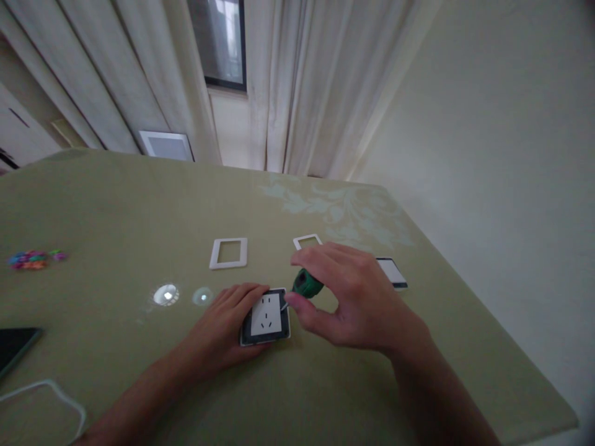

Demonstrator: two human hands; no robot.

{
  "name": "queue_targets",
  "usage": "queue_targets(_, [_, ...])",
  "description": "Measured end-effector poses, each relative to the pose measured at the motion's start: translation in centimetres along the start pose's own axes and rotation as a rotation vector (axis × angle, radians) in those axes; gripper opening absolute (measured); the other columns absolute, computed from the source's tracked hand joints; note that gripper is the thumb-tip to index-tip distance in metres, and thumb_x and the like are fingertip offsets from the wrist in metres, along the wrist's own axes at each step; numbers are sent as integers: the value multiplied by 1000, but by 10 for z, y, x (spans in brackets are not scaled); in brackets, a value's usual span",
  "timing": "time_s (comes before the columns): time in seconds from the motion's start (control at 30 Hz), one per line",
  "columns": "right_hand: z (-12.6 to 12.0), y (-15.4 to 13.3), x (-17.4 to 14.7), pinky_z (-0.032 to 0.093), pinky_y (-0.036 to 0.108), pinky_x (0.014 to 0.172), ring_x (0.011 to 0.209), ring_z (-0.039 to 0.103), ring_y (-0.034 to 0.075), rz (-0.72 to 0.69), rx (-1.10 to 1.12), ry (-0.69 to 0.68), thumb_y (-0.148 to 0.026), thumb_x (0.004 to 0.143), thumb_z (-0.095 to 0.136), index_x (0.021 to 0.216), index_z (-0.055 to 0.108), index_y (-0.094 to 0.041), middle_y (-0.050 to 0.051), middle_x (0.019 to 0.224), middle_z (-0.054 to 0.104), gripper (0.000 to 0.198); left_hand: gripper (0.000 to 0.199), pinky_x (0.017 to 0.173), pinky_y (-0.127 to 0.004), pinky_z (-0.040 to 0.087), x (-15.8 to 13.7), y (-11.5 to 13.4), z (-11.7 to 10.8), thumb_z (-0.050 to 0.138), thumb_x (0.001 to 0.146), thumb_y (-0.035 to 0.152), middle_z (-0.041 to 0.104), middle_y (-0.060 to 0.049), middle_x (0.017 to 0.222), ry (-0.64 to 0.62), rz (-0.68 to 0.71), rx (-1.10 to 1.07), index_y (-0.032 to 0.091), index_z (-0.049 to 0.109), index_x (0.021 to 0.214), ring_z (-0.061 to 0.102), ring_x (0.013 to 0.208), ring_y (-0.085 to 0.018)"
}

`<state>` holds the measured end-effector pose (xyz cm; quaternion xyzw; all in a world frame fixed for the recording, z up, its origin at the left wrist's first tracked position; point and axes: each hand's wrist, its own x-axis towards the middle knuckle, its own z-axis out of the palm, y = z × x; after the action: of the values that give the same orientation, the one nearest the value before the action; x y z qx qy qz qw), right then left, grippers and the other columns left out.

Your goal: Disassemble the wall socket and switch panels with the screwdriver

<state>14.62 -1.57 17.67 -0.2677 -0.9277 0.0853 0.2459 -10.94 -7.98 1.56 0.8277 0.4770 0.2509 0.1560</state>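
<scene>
My left hand (232, 322) grips a wall socket (266, 317) by its left side, thumb along the near edge and fingers over the far edge. The socket has a white face with slots and a dark surround. Above and right of it, my right hand (348, 291) is closed round the green handle of a screwdriver (307, 284). The thin shaft slants down to the right edge of the socket's white face; whether the tip touches a screw is too small to tell. A white frame (214, 254) lies beyond my left hand, and another white frame (297, 243) is partly hidden behind my right hand.
A flat white panel with dark ends (393, 272) lies right of my right hand. Small colourful pieces (32, 260) sit at the far left. A dark flat device (16, 347) and a white cable (51, 385) are at the near left. A wall (511, 186) borders the table's right.
</scene>
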Motion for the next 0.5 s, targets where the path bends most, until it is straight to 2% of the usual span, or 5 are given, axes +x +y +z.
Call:
queue_targets(0.07, [0,1,0,45,32,73,76,65,20,63,-52,8,-37,107,58,103,65,-21,3,85,72,18,80,109,-52,53,0,1,-1,82,87,34,64,-13,148,-2,-6,-2,29,41,155,64,131,-38])
queue_targets(0.2, [-2,1,1,50,36,92,104,69,24,0,65,-32,-26,102,55,124,62,-19,9,113,76,23,79,108,-52,53,1,3,-3,82,87,35,65,-13,147,-14,-11,-8,29,41,155,65,130,-37])
queue_targets(0.23, [-1,1,1,50,36,91,104,69,25,2,46,-18,-28,100,59,122,62,-19,9,112,76,25,78,108,-52,54,1,3,-3,82,87,35,65,-13,146,-14,-9,-8,28,42,155,66,129,-37])
queue_targets(0.37, [2,-2,1,44,32,70,74,64,20,114,-70,34,-39,105,60,95,62,-22,3,82,72,20,78,108,-52,54,1,3,-1,82,86,35,66,-13,146,7,-13,-13,28,46,154,66,129,-37])
queue_targets(0.5, [3,-5,1,48,34,81,93,67,23,-37,29,5,-29,100,55,113,64,-20,8,101,74,18,76,108,-52,54,1,2,0,83,86,38,66,-12,146,8,-13,-30,28,49,153,66,130,-37])
